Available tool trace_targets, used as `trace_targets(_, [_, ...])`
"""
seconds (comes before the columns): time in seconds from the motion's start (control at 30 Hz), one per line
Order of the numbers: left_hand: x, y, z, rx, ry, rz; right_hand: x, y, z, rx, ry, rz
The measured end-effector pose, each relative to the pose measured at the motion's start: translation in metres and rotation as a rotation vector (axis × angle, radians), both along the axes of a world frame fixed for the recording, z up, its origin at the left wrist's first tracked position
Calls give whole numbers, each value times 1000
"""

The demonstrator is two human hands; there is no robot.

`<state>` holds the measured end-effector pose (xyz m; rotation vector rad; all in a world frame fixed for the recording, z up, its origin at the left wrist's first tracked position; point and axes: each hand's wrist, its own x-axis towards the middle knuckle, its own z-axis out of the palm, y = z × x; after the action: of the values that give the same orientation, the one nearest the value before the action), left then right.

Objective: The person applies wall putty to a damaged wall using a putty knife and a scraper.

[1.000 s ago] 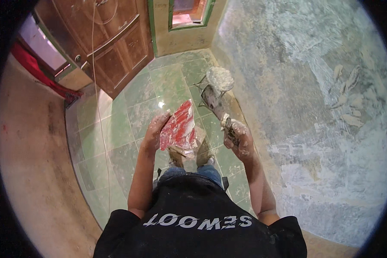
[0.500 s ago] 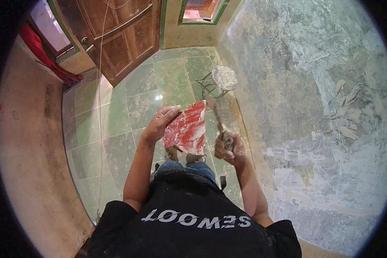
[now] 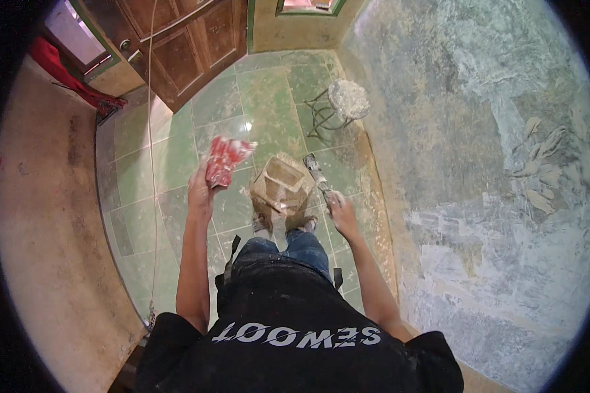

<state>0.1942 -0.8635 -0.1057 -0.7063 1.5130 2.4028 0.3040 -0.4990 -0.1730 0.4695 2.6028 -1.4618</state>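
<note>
My left hand [image 3: 200,187] is closed on a red board [image 3: 227,161] smeared with white plaster, held out to the left and tilted. My right hand [image 3: 341,211] grips the handle of a putty knife [image 3: 316,171], its blade pointing forward and coated with residue. Between the two hands, on the floor just ahead of my feet, sits a brownish, plaster-stained container [image 3: 269,191] with a roughly rectangular opening. Neither hand touches it.
A stool [image 3: 349,99] with a white-crusted round seat stands near the right wall [image 3: 465,196], which carries patches of wet-looking plaster. Green floor tiles [image 3: 216,137] are splattered. A wooden door [image 3: 196,52], a red curtain [image 3: 72,75] and a hanging cord [image 3: 152,131] are at left.
My left hand has moved the board left and tilted it, uncovering the container below. The putty knife in my right hand has dropped away from the board and leans forward.
</note>
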Motion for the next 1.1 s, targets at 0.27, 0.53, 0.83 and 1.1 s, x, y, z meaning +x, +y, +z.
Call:
trace_targets(0.27, [102,-41,-30,-254,-196,96,-46,-17,-201,344,-392,103])
trace_targets(0.53, [156,-47,-34,-390,-374,213,-84,-36,-225,369,-624,259])
trace_targets(0.83, [59,60,-39,-341,-201,-105,-46,-10,-22,627,175,213])
trace_targets(1.1, [-3,289,11,-473,273,-580,-7,115,78,435,450,16])
